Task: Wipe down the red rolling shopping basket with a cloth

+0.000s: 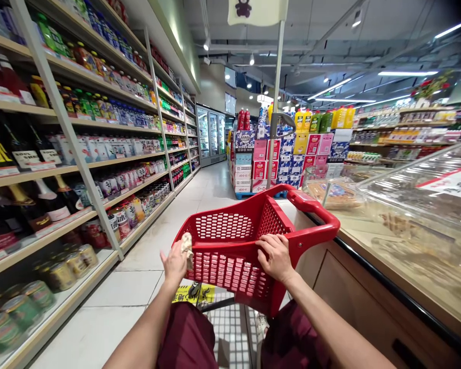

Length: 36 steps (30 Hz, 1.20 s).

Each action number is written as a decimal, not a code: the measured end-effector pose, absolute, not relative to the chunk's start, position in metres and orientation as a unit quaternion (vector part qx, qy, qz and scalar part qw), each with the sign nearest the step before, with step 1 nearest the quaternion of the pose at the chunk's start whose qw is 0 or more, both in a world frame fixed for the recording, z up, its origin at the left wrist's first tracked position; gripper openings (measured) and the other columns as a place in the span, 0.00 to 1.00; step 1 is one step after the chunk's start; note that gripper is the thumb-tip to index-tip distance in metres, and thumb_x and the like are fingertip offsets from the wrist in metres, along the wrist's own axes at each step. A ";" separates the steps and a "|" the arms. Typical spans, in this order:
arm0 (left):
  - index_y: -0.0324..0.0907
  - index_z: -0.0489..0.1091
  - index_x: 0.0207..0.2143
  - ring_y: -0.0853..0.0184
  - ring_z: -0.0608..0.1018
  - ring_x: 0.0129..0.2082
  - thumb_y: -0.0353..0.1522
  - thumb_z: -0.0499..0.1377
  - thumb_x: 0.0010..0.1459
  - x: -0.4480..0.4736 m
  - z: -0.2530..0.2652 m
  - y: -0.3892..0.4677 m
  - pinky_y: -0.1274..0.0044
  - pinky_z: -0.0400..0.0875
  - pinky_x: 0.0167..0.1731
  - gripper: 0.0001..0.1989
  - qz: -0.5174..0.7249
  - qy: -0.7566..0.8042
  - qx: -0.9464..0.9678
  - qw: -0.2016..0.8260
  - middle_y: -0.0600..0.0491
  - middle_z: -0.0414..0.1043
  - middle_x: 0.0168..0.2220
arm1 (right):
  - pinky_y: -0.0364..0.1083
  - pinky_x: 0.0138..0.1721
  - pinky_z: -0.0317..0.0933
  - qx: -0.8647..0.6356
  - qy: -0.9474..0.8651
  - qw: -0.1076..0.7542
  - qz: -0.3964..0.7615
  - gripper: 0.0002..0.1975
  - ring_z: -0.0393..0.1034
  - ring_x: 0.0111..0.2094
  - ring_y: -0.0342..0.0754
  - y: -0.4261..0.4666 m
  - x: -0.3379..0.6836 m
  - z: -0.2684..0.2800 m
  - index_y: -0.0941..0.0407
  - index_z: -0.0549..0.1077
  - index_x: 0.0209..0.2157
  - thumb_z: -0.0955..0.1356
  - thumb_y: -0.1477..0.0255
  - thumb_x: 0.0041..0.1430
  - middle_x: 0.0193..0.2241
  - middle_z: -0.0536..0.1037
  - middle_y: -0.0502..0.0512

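Note:
A red plastic shopping cart [223, 245] stands sideways before my knees, its handle end to the right. My left hand [175, 262] presses a crumpled pale cloth [187, 250] against the outside of the basket, near the rim at the left end. The fingers are partly hidden behind the cloth. Over the near rim, close to the handle [315, 210], my right hand [275, 256] is curled, with its fingers gripping the edge. Through the perforated walls the basket shows no goods inside.
Shelves of bottles and cans [111, 128] run along the left. At the right is a display counter [369, 246] with clear covers. Stacked drink cartons [267, 159] stand ahead, and glass-door fridges [211, 133] are farther back. A yellow floor sign [200, 293] lies beneath the cart.

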<state>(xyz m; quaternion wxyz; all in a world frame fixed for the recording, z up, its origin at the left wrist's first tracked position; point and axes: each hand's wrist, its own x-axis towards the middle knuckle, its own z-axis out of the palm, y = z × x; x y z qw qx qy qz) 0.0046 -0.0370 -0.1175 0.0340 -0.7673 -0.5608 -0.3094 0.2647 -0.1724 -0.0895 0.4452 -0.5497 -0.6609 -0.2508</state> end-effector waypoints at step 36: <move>0.38 0.69 0.36 0.65 0.74 0.38 0.44 0.51 0.50 0.142 -0.066 -0.137 0.73 0.68 0.41 0.20 -0.536 -0.312 -0.522 -0.585 0.49 0.74 0.33 | 0.47 0.43 0.64 -0.457 -0.429 0.762 0.165 0.23 0.69 0.42 0.48 -0.161 0.172 -0.078 0.57 0.59 0.52 0.61 0.66 0.55 0.43 0.72 0.58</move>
